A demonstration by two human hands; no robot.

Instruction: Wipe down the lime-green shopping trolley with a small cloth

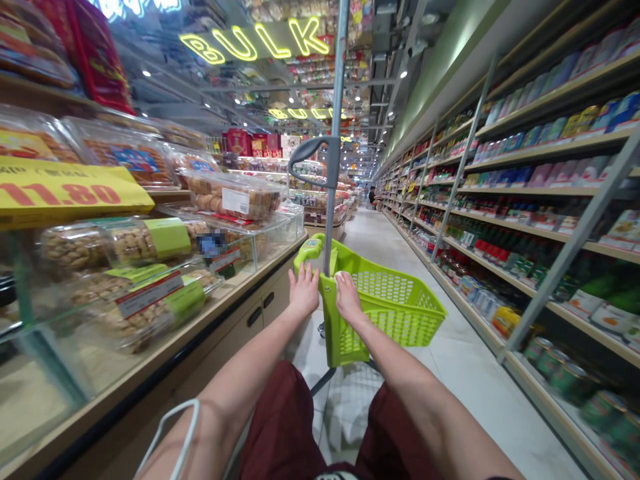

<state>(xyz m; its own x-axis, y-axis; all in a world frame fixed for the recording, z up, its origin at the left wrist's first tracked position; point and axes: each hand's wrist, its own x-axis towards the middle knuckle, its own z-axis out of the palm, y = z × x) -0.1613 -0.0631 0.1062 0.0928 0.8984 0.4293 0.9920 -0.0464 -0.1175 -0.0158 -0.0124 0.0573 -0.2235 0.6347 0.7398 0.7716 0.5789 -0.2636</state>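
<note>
A lime-green plastic shopping cart [400, 283] with a perforated basket stands directly before me, a tall grey pole [332, 220] rising beside its handle end. My left hand [305, 290] rests on the green handle end, left of the pole, its fingers spread and stretched forward. On the basket's near edge, right of the pole, my right hand [349, 297] is closed with the fingers bent. Something small and white, like a tissue [341, 275], shows at its fingertips; its exact kind is hard to make out. A grey looped hook [314, 162] juts from the pole above both hands.
On the left runs a glass-edged counter [270, 250] with clear boxes of baked snacks [235, 195] and a yellow price sign [70, 192]. Long shelves [545, 190] of packaged goods line the right. A pale tiled aisle [361, 233] leads ahead, with a distant person [372, 197].
</note>
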